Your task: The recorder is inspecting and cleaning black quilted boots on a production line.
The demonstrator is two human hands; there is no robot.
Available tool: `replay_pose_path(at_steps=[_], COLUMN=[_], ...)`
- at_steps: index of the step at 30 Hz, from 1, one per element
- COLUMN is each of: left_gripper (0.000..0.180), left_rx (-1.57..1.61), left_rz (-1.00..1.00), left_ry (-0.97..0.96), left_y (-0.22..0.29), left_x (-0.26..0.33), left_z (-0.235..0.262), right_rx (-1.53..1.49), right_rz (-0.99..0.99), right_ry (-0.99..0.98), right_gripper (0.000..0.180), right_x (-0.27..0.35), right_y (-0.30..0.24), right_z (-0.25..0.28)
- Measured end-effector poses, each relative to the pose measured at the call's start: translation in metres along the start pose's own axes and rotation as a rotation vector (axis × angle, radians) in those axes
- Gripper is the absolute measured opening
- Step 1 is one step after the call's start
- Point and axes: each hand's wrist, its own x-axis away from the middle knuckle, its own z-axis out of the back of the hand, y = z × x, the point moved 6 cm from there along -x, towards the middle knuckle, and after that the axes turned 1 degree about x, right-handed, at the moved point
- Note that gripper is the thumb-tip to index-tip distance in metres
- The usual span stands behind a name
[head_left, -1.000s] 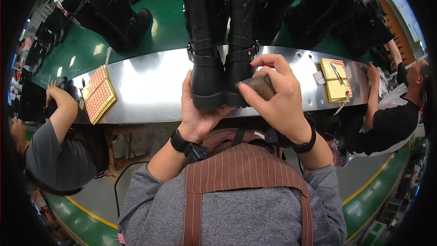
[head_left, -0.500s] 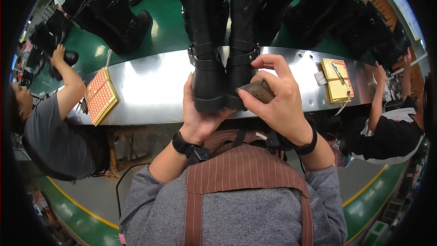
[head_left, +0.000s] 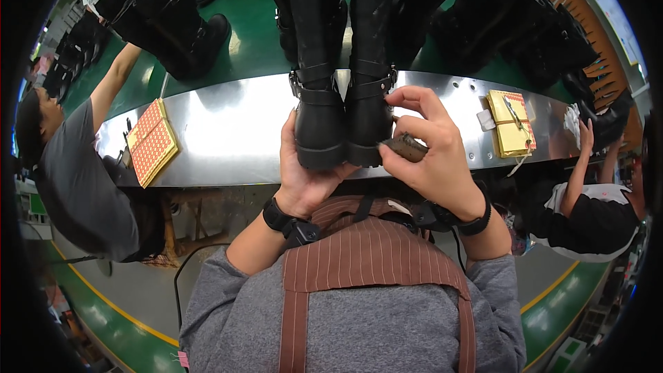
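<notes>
My left fingers [head_left: 288,135] grasp the pair of black boots [head_left: 321,121] low at the heels, thumb along the outer side, fingertips underneath. My right fingers [head_left: 416,126] pinch a grey-brown pad [head_left: 406,147] beside the right-hand heel; whether the pad touches the boot, I cannot tell. The heels face me and the shafts extend beyond my fingers.

Work surface: a metal bench [head_left: 228,124], polished, runs to both sides of my fingers. Glare is strongest left of my left fingers. Small round fittings [head_left: 454,85] are set in the metal just beyond my right fingers.

Left of my left fingers lies a red-and-yellow patterned stack [head_left: 152,144]. Right of my right fingers lies a yellow bundle [head_left: 514,139], with a pen [head_left: 512,106] on top and a small white piece [head_left: 485,120] beside it.

Room: beyond my fingers, a green surface [head_left: 255,48] carries further black boots [head_left: 173,27]. Far left, a co-worker [head_left: 90,179] extends an arm over it; far right, another co-worker [head_left: 594,211] works. Nearer me than my fingers, a yellow line [head_left: 131,314] marks the floor.
</notes>
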Motion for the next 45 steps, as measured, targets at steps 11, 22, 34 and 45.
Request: replay_pose_path(at_steps=[11, 22, 34, 45], left_gripper=[0.070, 0.071, 0.066, 0.044], left_rx=[-0.030, -0.072, -0.154, -0.319], left_rz=[-0.003, 0.024, 0.139, 0.211], left_ry=[0.018, -0.017, 0.138, -0.019], left_y=[0.007, 0.017, 0.038, 0.052], left_x=[0.001, 0.007, 0.016, 0.010], left_z=[0.007, 0.015, 0.059, 0.085], right_rx=[-0.186, 0.520, 0.174, 0.230], right_rz=[-0.037, -0.695, 0.175, 0.488], right_ry=[0.052, -0.158, 0.110, -0.503], right_gripper=[0.027, 0.059, 0.108, 0.120], right_x=[-0.014, 0.079, -0.036, -0.097], right_y=[0.043, 0.215, 0.045, -0.043], right_z=[0.000, 0.028, 0.089, 0.086])
